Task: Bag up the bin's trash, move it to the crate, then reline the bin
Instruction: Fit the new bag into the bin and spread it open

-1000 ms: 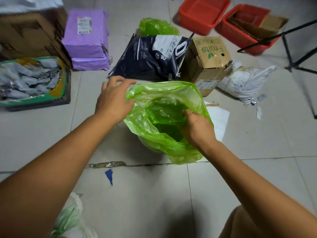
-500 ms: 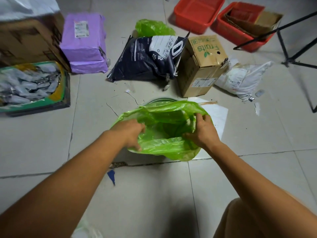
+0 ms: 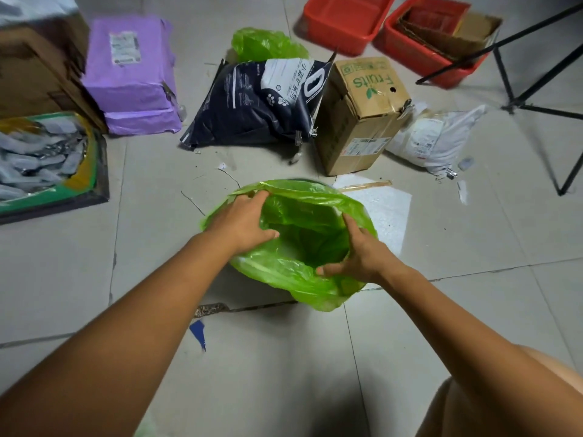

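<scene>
Step in hand, as I judge it, is relining. A green liner (image 3: 303,234) sits mouth-open over the bin, directly under and between both grips. Its inside looks empty, and slack film bunches below the right grip on the near side.

Bin (image 3: 307,179): almost wholly covered. Only a dark sliver of rim shows, just beyond the left grip's fingers.

Left grip (image 3: 239,222): fingers curled over the liner's far-left edge, thumb inside the mouth, holding film.
Right grip (image 3: 356,253): thumb and fingers pinch the near-right edge, forefinger laid along it.

Next move (judgement): stretch the edge outward and down over the rim all round, starting at the slack near side. The film is thin, so pull evenly.

A second green bag (image 3: 268,45) lies well beyond both grips, behind a dark sack (image 3: 252,108), and seems to stop short of the red crate (image 3: 339,34). Contact cannot be told.

Hidden:
- the bin's body and base
- the left fingertips under the fold
- whether the liner reaches the bottom
</scene>
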